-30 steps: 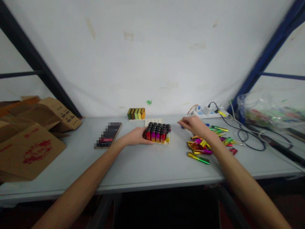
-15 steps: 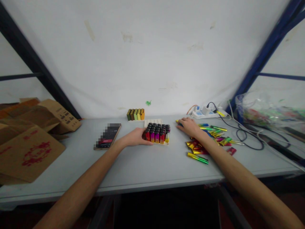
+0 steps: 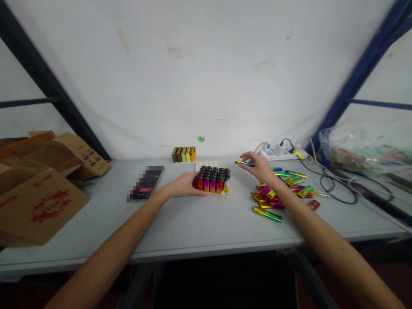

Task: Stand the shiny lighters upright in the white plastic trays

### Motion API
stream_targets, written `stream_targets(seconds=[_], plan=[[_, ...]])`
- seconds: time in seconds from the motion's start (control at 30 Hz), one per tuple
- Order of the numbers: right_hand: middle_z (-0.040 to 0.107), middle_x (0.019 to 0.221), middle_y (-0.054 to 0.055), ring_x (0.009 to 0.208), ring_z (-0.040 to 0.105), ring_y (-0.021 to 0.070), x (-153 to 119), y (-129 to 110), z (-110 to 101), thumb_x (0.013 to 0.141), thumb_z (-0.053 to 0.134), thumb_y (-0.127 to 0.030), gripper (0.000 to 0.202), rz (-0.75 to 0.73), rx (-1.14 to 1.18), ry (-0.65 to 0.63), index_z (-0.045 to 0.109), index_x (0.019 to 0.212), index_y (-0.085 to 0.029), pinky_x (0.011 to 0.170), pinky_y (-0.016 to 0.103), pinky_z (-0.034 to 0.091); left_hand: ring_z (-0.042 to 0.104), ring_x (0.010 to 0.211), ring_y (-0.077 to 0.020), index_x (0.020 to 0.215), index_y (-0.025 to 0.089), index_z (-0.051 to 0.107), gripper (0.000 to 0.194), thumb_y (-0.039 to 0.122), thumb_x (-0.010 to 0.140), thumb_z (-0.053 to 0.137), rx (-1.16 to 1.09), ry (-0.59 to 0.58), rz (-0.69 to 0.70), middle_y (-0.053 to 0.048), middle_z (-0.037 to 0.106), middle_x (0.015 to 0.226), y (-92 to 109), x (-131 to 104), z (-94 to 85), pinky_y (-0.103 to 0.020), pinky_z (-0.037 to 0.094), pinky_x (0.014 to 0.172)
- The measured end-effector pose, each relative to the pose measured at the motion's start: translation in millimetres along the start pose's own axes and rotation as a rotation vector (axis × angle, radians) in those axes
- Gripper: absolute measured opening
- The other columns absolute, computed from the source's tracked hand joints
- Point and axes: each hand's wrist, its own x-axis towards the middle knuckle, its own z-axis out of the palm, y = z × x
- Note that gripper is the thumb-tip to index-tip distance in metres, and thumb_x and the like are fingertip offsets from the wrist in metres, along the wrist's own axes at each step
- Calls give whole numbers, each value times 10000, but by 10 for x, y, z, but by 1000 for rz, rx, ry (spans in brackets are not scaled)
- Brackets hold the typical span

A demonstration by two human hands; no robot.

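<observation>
Head cam: nearest you, the table [image 3: 206, 227] front runs across, w/ a printed carton [image 3: 48, 206] at far L. On your R, one gold-green stick [image 3: 268, 214] lies apart, just in front of the pile [image 3: 268, 201] of shiny multicolor sticks; your R forearm passes over part of it. Phone [image 3: 147, 183] lies flat, L of center, screen partly pixelated. Your L hand [image 3: 185, 184] is curled round the L side of the lighters [image 3: 212, 182], thumb along the front; they stand upright in rows, black tops up, mid-table. Your R hand [image 3: 257, 165] is narrow, pinching a gold-blue stick [image 3: 244, 163] approx. level, R of the lighters and apart from them. Behind the lighters: pale rack [image 3: 207, 164], then yellow-green set [image 3: 184, 154] at back L, power strip [image 3: 278, 151] at back R, near the wall [image 3: 206, 77].
</observation>
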Motion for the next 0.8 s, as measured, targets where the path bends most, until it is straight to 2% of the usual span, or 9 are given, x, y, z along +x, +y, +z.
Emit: stream_targets(seconds=[0.1, 0.2, 0.3, 0.37, 0.47, 0.57, 0.67, 0.8], plan=[[740, 919, 69, 813, 672, 212, 4, -140, 4, 804, 795, -495, 339, 42, 247, 69, 708, 956, -204, 773, 360, 531, 720, 985, -319, 1127, 176, 690, 652, 636, 675, 786, 16, -8, 5, -63, 788, 1041, -4, 3, -2, -358, 564, 827], [710, 805, 36, 681, 600, 156, -20, -267, 60, 738, 858, -469, 383, 149, 535, 42, 732, 959, -183, 669, 311, 484, 717, 1008, -320, 1131, 171, 687, 661, 641, 677, 784, 31, -12, 6, -74, 783, 1082, -7, 6, -5, -352, 560, 831], [696, 776, 25, 689, 585, 142, -58, -355, 115, 668, 909, -419, 419, 238, 690, 2, 751, 963, -167, 696, 308, 472, 721, 987, -316, 1143, 167, 683, 673, 646, 680, 781, 28, -16, 8, -77, 781, 1081, -2, 5, -9, -352, 560, 821], [692, 777, 24, 693, 575, 139, -77, -401, 124, 659, 910, -418, 419, 259, 720, -57, 756, 953, -161, 709, 313, 470, 724, 971, -315, 1147, 166, 681, 676, 648, 683, 778, 23, -19, 9, -78, 780, 1079, 2, 2, -11, -354, 560, 812], [676, 803, 21, 688, 545, 134, -90, -470, 91, 732, 850, -481, 416, 222, 699, -143, 744, 976, -160, 687, 303, 456, 723, 982, -314, 1140, 177, 683, 668, 647, 676, 783, 21, -8, 9, -73, 780, 1090, 0, -2, -9, -350, 557, 820], [630, 777, 10, 702, 533, 141, -91, -543, 36, 851, 714, -574, 424, 164, 587, -155, 702, 939, -160, 684, 294, 452, 719, 998, -315, 1150, 179, 684, 670, 645, 678, 784, 26, -3, 17, -72, 779, 1099, -7, -1, -7, -348, 553, 832], [622, 806, 23, 767, 567, 163, -99, -612, 8, 909, 622, -609, 445, 117, 491, -176, 655, 878, -167, 732, 304, 479, 719, 1003, -320, 1160, 168, 678, 682, 641, 680, 786, 32, -8, 17, -82, 777, 1113, -6, 3, -7, -352, 550, 842], [634, 898, 46, 841, 621, 179, -136, -670, 45, 962, 563, -575, 400, 77, 598, -310, 609, 978, -178, 799, 333, 521, 718, 1017, -319, 1167, 163, 664, 688, 631, 680, 792, 6, -15, 21, -89, 772, 1136, 8, 5, -8, -358, 549, 855]])
